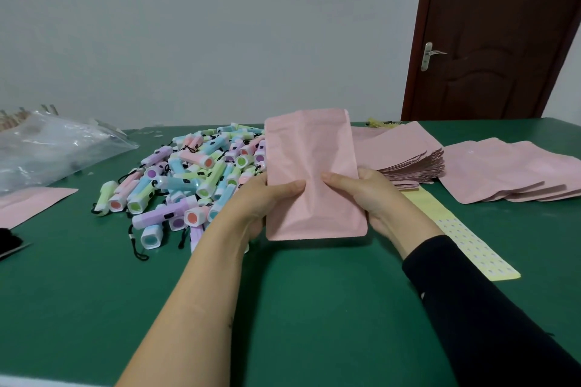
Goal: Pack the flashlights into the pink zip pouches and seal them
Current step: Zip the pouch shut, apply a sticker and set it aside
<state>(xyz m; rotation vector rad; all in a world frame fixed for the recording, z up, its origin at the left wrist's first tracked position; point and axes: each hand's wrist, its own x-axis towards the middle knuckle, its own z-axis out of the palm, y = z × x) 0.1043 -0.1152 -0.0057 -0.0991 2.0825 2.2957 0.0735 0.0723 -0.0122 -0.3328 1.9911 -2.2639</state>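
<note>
The step in hand appears to be handling a single pink pouch (314, 173), either readying it for loading or getting it ready to seal. Both hands hold it upright, lifted off the green worktop (314, 308), with one short end towards the person and the other pointing away. From this angle I cannot tell whether a flashlight is already inside; the front shows soft creases but no clear bulge.

The left hand (267, 201) grips the pouch's left edge and the right hand (367, 195) its right edge, at about mid-height. Each thumb lies flat across the front panel, left thumb (290, 187) and right thumb (339, 179), their tips close but not touching. The fingers of both hands are curled round behind the pouch and mostly hidden by it, so both hands are grasping the pouch and nothing else.

The heap of pastel flashlights (195, 173) lies on the worktop just to the left, partly behind the pouch (within easy reach of the left hand). A stack of flat pouches (408, 163) sits to the right, with more pouches (503, 173) spread further right.

If the pouch is empty, the next move calls for parting its mouth and freeing one hand to pick a flashlight. If it is loaded, the grip must shift to the zip strip and press along it end to end.
</note>
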